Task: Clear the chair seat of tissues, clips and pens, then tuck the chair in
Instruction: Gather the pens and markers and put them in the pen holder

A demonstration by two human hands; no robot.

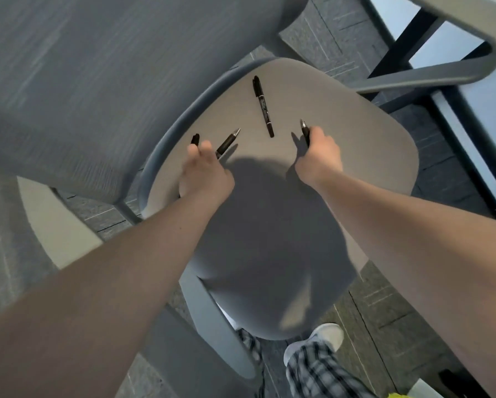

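Note:
The grey chair seat (341, 116) fills the middle of the head view. A black marker (263, 106) lies loose on its far part, pointing away from me. My left hand (205, 173) is closed around two black pens: a ballpoint (228, 142) sticks out to the upper right and a second black pen (195, 138) juts from my fingertips at the left. My right hand (318, 156) is closed on another black pen (305, 130), tip up. No tissues or clips show on the seat.
The chair's mesh backrest (83, 81) looms at the upper left, with an armrest (430, 76) at the upper right. A table with a black frame (453, 116) runs along the right. Dark carpet (384, 297) lies below. My shoe and plaid trousers (321, 357) are beneath the seat's near edge.

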